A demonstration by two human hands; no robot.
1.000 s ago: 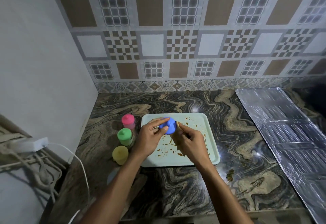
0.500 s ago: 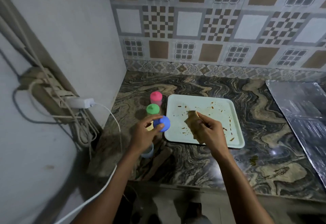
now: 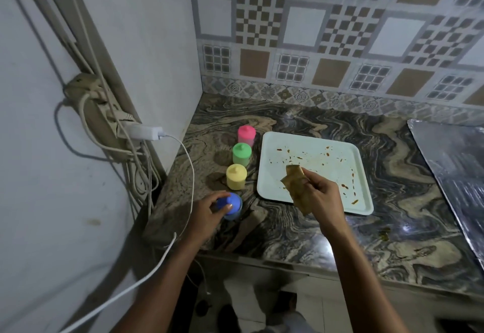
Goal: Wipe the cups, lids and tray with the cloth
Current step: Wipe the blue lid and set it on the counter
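Note:
A pale tray (image 3: 272,175) smeared with brown-red stains lies on the marble counter. Left of it stands a row of lidded cups: pink (image 3: 246,135), green (image 3: 241,153), yellow (image 3: 236,176) and, nearest, blue (image 3: 233,208). My left hand (image 3: 207,212) grips the blue lid on top of the blue cup, which stands on the counter near its front edge. My right hand (image 3: 318,196) hovers over the tray's near left part, holding a folded brown cloth (image 3: 296,183).
The white side wall carries a power strip (image 3: 104,118) with a white charger and cables hanging beside the counter's left end. A foil sheet (image 3: 455,170) covers the counter at the right. The counter's front edge lies just below my hands.
My left hand carried the blue lid from above the tray to the left and down onto the blue cup. My right hand stayed over the tray with the cloth. The view swung left.

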